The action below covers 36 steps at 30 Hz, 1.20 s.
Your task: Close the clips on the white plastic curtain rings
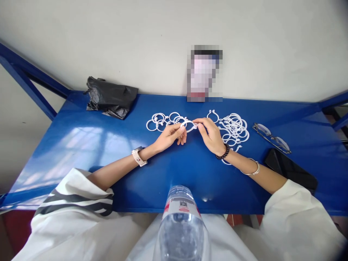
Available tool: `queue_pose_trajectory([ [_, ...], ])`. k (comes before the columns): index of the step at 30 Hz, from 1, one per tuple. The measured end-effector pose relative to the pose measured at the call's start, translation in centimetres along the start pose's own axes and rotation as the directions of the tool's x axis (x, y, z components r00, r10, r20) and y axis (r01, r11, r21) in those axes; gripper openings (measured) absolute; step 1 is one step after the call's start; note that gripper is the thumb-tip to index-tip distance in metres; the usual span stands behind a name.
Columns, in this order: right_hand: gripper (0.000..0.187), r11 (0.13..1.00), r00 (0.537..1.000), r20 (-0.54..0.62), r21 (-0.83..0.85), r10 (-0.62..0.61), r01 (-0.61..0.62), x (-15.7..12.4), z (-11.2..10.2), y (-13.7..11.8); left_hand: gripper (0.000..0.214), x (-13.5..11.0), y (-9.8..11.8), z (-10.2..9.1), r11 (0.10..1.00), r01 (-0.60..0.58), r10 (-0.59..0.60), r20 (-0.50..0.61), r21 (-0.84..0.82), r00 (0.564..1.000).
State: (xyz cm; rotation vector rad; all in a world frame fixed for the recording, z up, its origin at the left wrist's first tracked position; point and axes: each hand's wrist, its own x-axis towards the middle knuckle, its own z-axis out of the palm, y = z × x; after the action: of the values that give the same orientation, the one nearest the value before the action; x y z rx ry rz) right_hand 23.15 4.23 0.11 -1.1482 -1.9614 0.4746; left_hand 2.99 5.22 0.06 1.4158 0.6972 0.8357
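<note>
The white ring (191, 129) is held over our blue tabletop (195, 163), beyond the clear bottle (182, 226). Beyond that bottle's left we see a black bag (111, 98); beyond its right, a ring pile (235, 126). Past the bottle, our left hand (169, 137), loosely curled, pinches one side of the ring, and our right hand (213, 137), nearly closed, the other.

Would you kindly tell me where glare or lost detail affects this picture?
Head view: window-like glare whitens the blue table on its left; head view: a pixelated patch hides detail against the wall; head view: the white ring between the left hand and right hand looks reasonably clear.
</note>
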Motion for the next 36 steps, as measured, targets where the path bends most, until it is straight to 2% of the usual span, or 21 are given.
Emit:
queue_pose_trajectory([
  [10,0.042,0.998,0.998,0.023,0.011,0.054,-0.054,0.05,0.01,0.27,0.052,-0.05,0.03,-0.11,1.000,0.002,-0.002,0.016,-0.004,1.000],
  [28,0.048,1.000,0.998,0.068,0.007,0.007,-0.007,0.02,0.18,0.51,0.051,-0.19,-0.09,-0.18,1.000,0.024,-0.024,0.024,-0.005,0.999],
  [36,0.052,0.999,0.994,0.106,0.023,0.028,-0.031,-0.04,0.11,0.42,0.051,-0.23,0.04,-0.18,0.999,0.036,-0.036,0.023,-0.001,0.999],
])
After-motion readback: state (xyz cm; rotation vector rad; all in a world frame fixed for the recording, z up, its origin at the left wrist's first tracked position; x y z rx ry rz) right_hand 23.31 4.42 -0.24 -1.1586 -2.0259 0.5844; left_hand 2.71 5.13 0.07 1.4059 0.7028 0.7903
